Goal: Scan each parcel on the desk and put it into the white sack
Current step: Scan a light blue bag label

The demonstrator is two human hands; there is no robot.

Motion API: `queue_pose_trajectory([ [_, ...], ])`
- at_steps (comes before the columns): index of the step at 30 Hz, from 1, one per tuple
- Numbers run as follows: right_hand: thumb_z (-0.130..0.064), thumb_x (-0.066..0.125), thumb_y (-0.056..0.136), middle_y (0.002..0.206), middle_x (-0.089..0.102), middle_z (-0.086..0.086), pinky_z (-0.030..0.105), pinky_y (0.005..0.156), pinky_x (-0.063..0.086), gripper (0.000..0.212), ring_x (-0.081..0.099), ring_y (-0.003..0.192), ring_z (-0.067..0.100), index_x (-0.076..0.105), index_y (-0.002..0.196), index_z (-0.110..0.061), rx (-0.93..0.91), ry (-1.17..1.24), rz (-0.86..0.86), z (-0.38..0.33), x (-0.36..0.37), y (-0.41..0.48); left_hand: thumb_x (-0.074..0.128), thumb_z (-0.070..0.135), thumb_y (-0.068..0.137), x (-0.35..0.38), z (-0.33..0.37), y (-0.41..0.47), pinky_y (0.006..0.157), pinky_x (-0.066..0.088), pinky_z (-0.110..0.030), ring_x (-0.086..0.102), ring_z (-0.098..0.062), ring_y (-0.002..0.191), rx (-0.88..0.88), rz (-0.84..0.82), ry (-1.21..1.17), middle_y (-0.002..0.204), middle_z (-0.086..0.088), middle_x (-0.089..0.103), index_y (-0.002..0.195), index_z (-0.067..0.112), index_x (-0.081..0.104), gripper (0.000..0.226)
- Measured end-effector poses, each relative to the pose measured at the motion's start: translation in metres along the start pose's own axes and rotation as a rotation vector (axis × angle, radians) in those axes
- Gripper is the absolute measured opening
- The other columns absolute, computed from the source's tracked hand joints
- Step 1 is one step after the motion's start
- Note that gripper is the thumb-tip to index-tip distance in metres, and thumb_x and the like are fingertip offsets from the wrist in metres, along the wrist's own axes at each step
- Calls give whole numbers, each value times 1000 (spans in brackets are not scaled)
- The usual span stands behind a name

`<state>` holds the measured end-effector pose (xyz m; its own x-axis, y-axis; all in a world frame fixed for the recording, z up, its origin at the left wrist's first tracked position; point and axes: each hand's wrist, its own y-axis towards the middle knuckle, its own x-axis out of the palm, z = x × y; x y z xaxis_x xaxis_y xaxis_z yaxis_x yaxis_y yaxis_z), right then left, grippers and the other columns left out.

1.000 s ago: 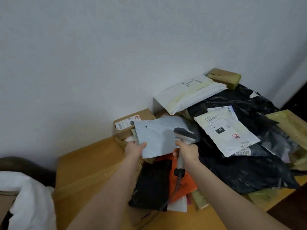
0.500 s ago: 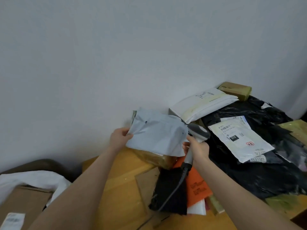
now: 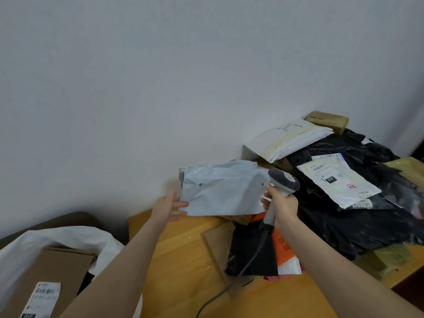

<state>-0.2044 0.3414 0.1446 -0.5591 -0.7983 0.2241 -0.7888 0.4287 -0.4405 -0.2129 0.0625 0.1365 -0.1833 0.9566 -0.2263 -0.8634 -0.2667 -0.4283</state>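
The left hand's (image 3: 169, 208) fingers (image 3: 182, 204) lie nearly straight, their tips on the lower left corner of the pale grey parcel (image 3: 221, 190). They are not curled round it, and the thumb cannot be made out. The right hand's (image 3: 281, 204) fingers (image 3: 266, 200) wrap the handle of a grey barcode scanner (image 3: 283, 180). Its head sits just at the parcel's right edge, and the index finger is raised near the trigger side. The scanner's cable (image 3: 246, 267) trails down toward the bottom of the frame.

The grey parcel is in the middle of the frame, spread flat between the two hands, above the back edge of the wooden desk (image 3: 183, 249) and close to the wall.

Below the right hand lie a black parcel (image 3: 250, 253) and an orange mailer (image 3: 285, 246). To the right, black plastic bags (image 3: 344, 221) carry a white labelled mailer (image 3: 337, 183). Behind them is a white padded parcel (image 3: 286, 141), with a brown box (image 3: 328, 119) behind it.

At the lower left, the white sack (image 3: 57, 238) stands open beside the desk with a labelled cardboard box (image 3: 55, 269) inside.
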Motion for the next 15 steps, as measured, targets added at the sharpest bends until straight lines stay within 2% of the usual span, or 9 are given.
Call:
queue_pose_trajectory([
  [2, -18, 72, 86, 97, 69, 11, 26, 65, 55, 25, 70, 80, 20, 64, 107, -7, -32, 7, 13, -2, 1, -5, 45, 50, 96, -1, -1, 2, 64, 56, -34, 70, -29, 83, -62, 14, -108, 94, -11, 72, 104, 6, 60, 47],
  [3, -18, 72, 86, 95, 69, 10, 26, 65, 55, 23, 70, 80, 20, 64, 105, -8, -48, 9, 18, -3, 2, -7, 52, 50, 93, -2, -1, 4, 64, 56, -33, 70, -28, 84, -81, 24, -144, 94, -13, 72, 103, 5, 60, 47],
  [6, -18, 73, 84, 88, 69, 11, 29, 63, 54, 22, 69, 73, 21, 66, 100, -5, -91, 12, 37, -7, 5, -12, 68, 28, 88, -8, -1, 10, 62, 57, -32, 68, -26, 79, -110, 22, -228, 92, -18, 70, 107, -2, 59, 37],
  [9, -17, 73, 84, 83, 68, 12, 31, 62, 54, 15, 66, 66, 19, 66, 87, -5, -98, 9, 35, -6, 7, -16, 67, 4, 86, -13, 1, 8, 44, 52, -22, 61, -23, 65, -61, 11, -182, 87, -20, 64, 97, -2, 60, 15],
  [11, -17, 72, 85, 79, 67, 9, 29, 64, 54, 13, 65, 66, 18, 64, 82, -7, -97, -15, 19, -4, 8, -20, 67, -1, 84, -15, 3, 5, 36, 43, -18, 52, -20, 58, -28, 23, -134, 81, -16, 59, 93, 3, 58, 13],
  [13, -18, 73, 84, 78, 67, 9, 32, 69, 55, 14, 65, 70, 21, 66, 86, -6, -65, -48, 4, 3, 7, -22, 69, -5, 81, -17, 1, 7, 46, 48, -23, 58, -24, 68, -34, 20, -113, 92, -16, 61, 108, 6, 55, 32],
  [15, -20, 74, 83, 77, 67, 9, 36, 75, 56, 17, 65, 73, 23, 66, 87, -5, -23, -104, -9, 13, 7, -23, 70, -10, 76, -20, -7, 12, 72, 56, -38, 63, -33, 94, -64, -3, -146, 115, -20, 60, 128, 2, 49, 56],
])
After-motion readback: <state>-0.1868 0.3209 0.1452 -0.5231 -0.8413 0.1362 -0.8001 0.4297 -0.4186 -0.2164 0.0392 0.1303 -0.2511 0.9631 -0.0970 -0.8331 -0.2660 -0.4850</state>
